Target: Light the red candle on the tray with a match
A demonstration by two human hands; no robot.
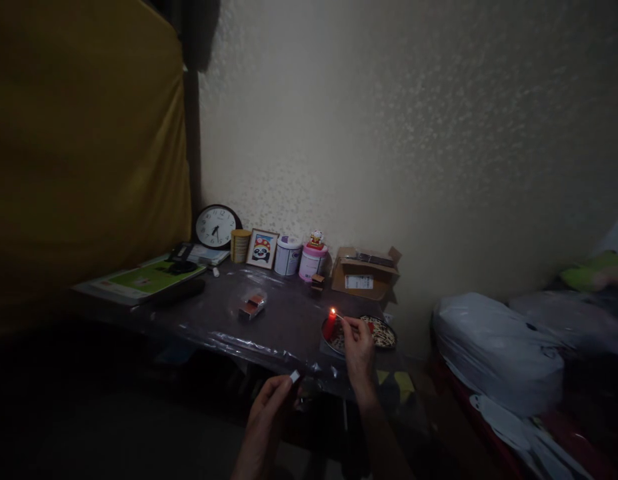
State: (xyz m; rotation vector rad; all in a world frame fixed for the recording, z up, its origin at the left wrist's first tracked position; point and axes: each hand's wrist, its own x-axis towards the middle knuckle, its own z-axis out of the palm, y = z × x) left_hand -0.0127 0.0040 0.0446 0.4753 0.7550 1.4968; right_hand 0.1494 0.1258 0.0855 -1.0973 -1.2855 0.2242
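A red candle (329, 326) stands upright on a dark-rimmed plate (383, 333) with a speckled surface near the table's front right. A small flame (333, 311) glows at its top. My right hand (357, 337) pinches a thin matchstick (340, 317), whose tip meets the flame. Lower and to the left, in front of the table edge, my left hand (275, 398) is closed on a small box with a white end (295, 377); most of it is hidden or dark. Something red lies on the plate behind my right hand.
Along the wall stand a clock (216, 227), a framed panda picture (262, 249), two tins (288, 256) and a cardboard box (363, 275). A clear-wrapped packet (253, 305) lies mid-table. Green printed material (143, 279) is at left, white bags (496, 347) at right.
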